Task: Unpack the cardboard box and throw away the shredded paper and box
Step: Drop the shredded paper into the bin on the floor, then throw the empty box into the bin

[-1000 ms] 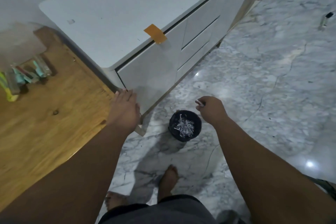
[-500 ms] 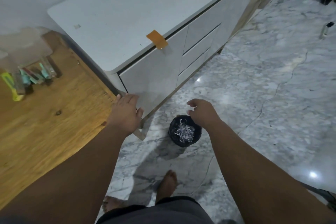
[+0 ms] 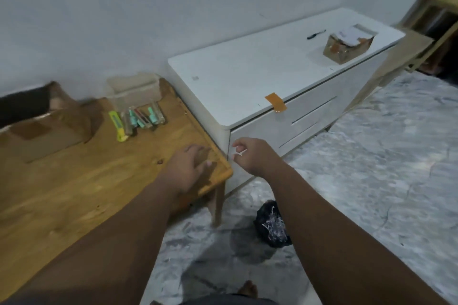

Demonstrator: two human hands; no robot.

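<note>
A flattened brown cardboard box [image 3: 47, 131] lies at the far left of the wooden table [image 3: 74, 181]. On the floor below the table corner stands a black bin [image 3: 271, 225] with white shredded paper [image 3: 272, 226] in it. My left hand [image 3: 190, 168] rests flat on the table's right corner, fingers straight. My right hand [image 3: 250, 156] hangs in the air in front of the white cabinet, fingers loosely curled, with a tiny white scrap at its fingertips.
A white cabinet [image 3: 247, 82] stands right of the table, with orange tape [image 3: 275, 104] on its edge and a small taped box [image 3: 347, 44] on top. Several cutters and pens [image 3: 138, 119] and a clear container [image 3: 135, 91] lie on the table. The floor is marble.
The view has tilted up from the floor to the table and cabinet. My right hand has risen from above the bin to cabinet height. My left hand stays on the table corner.
</note>
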